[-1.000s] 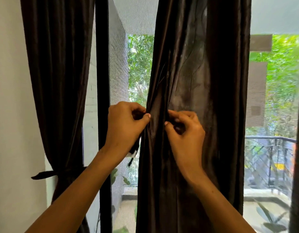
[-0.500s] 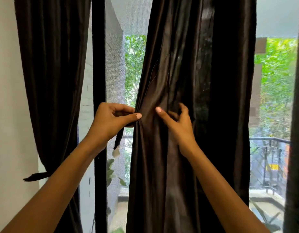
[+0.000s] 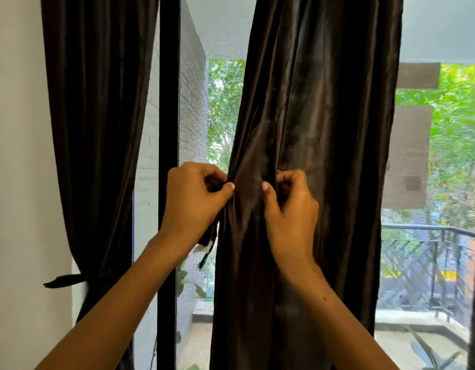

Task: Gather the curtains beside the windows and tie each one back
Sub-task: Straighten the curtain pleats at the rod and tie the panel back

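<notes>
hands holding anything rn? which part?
Both pinch the middle curtain at about mid-height: left hand at its left edge, right hand on a fold just beside it. A dark strip hanging under the left hand may be a tie-back; unclear.

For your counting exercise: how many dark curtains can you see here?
2, perhaps more out of frame: a tied-back curtain by the left wall; a middle curtain pinched by both hands.

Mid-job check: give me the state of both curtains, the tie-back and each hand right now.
Dark brown satin curtain at the left wall: gathered, tied back.
Its dark fabric tie-back band: wrapped round it, loose end sticking out.
Dark brown satin curtain in the middle: bunched at hand height, not yet tied.
Left hand: grips the middle curtain's edge.
Right hand: pinches its folds.
</notes>
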